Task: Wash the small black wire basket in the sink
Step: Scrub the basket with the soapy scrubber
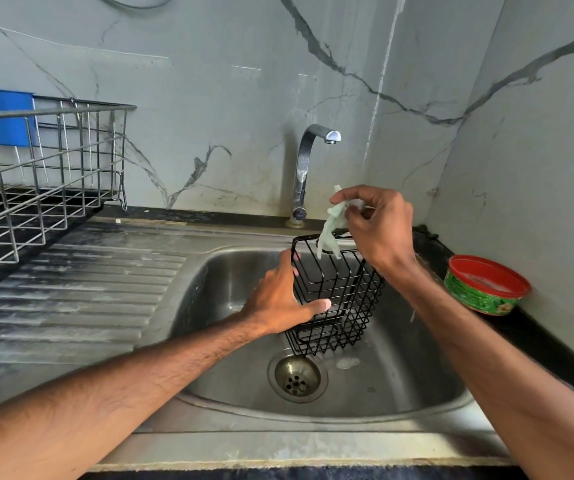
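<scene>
The small black wire basket [341, 292] is inside the sink [230, 282], held clear of its bottom. It is tilted, with its open top toward the sink's back edge and its lower corner just above the sink's drain [297, 377].

The left hand [278, 299] reaches in from the sink's left side. Its grip is closed on the basket: the thumb lies across the front wires and the fingers wrap round the left wall.

The right hand [379, 223] is above the sink's back right corner, over the basket's rim. Its grip is narrow, with fingertips and thumb pinching a pale green scrubbing rag [330, 233]. The rag hangs down from the pinch, and its loose end crosses the basket's top wire. Whether it touches that wire cannot be told for sure.

A small patch of foam [347, 363] lies on the sink's floor, just right of the drain. A chrome tap [304, 168] stands behind the sink at the middle of its back edge; no water shows at its spout.

On the dark worktop [538, 341] right of the sink sits a green tub with a red rim [486, 284], open and pale inside. Left of the sink runs the ribbed draining board [81, 289]. A steel wire dish rack [46, 174] stands beyond it, with a blue plastic item [1, 116] at its far side.
</scene>
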Tool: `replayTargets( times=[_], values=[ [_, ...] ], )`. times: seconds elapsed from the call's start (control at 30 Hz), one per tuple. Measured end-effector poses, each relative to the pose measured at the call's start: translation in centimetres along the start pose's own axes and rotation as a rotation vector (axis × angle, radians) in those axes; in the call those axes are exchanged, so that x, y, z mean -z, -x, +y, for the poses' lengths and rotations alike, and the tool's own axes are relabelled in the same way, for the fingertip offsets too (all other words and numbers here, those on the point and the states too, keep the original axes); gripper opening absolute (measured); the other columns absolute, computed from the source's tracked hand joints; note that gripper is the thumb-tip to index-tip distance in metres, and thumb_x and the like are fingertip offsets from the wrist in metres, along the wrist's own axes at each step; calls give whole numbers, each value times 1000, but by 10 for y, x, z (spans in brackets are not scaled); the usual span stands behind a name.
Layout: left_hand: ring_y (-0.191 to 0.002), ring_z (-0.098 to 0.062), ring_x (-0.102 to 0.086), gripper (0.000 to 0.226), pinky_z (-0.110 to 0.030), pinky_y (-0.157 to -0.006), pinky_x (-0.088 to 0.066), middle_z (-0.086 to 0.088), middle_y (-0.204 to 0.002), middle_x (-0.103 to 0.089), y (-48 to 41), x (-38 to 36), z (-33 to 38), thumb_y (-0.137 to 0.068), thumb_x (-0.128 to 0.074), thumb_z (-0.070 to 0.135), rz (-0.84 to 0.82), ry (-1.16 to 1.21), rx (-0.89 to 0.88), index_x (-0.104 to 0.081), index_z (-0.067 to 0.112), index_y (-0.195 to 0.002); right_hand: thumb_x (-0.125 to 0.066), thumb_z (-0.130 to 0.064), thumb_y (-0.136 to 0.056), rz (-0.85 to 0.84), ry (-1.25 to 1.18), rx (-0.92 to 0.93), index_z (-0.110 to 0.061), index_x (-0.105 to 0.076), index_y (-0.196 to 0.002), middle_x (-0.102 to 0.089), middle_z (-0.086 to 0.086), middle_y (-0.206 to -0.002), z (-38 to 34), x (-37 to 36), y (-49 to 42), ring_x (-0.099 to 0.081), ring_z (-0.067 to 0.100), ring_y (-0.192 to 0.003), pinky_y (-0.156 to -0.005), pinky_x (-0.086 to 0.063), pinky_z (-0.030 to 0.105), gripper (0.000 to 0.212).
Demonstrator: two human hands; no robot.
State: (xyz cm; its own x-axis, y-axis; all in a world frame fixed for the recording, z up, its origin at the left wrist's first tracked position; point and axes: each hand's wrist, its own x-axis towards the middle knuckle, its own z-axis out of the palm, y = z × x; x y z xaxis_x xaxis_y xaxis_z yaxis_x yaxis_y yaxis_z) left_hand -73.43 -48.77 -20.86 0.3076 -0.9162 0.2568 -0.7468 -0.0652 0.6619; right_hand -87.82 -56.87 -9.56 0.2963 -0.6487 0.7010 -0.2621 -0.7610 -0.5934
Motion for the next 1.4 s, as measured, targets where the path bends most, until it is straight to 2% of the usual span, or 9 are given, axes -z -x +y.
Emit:
replayTargets(
  times=[0.17,0.3,0.43,0.5,0.63,0.8,1.03,1.17,1.4],
  values=[
    [-137,-33,-54,115,-43,-107,-47,-15,-157,-48,0,0,0,-78,-88,52,-3,3,14,-16,16,-161,-62,2,-88,46,-4,-56,-19,-79,-92,-75,-5,-92,4,13,-3,-67,15,-56,-42,-53,31,28],
    [-139,-33,-52,118,-49,-111,-47,-16,-158,-46,0,0,0,-78,-88,54,-2,2,23,-14,15,-161,-52,7,-87,-3,48,-80,-4,-76,-97,-68,1,-71,8,20,-1,-43,2,-32,-34,-31,13,29],
    [-139,-33,-52,119,-48,-111,-46,-15,-160,-44,1,0,2,-78,-88,52,0,-2,23,-13,15,-163,-55,-13,-97,-152,117,-137,-5,-73,-109,-72,10,-111,12,18,-1,-55,-8,-57,-58,-54,18,23],
    [-142,-33,-50,120,-49,-112,-45,-15,-161,-43,1,0,2,-78,-87,53,-1,0,21,-12,16,-163,-67,-25,-93,-249,161,-155,-9,-69,-117,-69,8,-121,13,15,-2,-66,6,-81,-72,-59,25,29],
    [-142,-32,-50,119,-47,-112,-45,-15,-161,-43,1,0,2,-78,-88,53,-1,6,17,-12,16,-163,-88,-31,-75,-431,374,-10,-13,-62,-127,-60,8,-130,17,10,-2,-61,17,-103,-70,-47,9,60],
    [-142,-32,-50,122,-53,-114,-45,-14,-162,-42,1,-1,1,-76,-88,55,5,-7,18,-11,16,-163,-87,-20,-77,-482,451,107,-17,-65,-123,-53,8,-128,22,13,-2,-57,22,-113,-97,-48,25,51],
    [-139,-32,-54,124,-55,-113,-46,-14,-161,-44,-2,-3,-2,-75,-88,59,14,-16,19,-11,17,-163,-82,-9,-82,-490,468,184,-12,-72,-116,-64,8,-121,21,13,2,-57,14,-100,-77,-42,11,36],
    [-141,-33,-52,124,-52,-114,-45,-14,-162,-43,-3,-4,-3,-75,-87,60,9,-30,-2,-11,17,-163,-77,3,-83,-494,428,227,-10,-77,-108,-73,9,-113,16,9,5,-68,20,-102,-82,-53,19,28],
    [-142,-34,-51,124,-52,-115,-44,-15,-163,-41,-3,-3,-3,-76,-88,56,9,-22,-6,-10,14,-164,-78,0,-83,-258,213,68,-10,-64,-126,-69,6,-121,18,20,-8,-67,12,-96,-66,-50,2,47]
  ],
)
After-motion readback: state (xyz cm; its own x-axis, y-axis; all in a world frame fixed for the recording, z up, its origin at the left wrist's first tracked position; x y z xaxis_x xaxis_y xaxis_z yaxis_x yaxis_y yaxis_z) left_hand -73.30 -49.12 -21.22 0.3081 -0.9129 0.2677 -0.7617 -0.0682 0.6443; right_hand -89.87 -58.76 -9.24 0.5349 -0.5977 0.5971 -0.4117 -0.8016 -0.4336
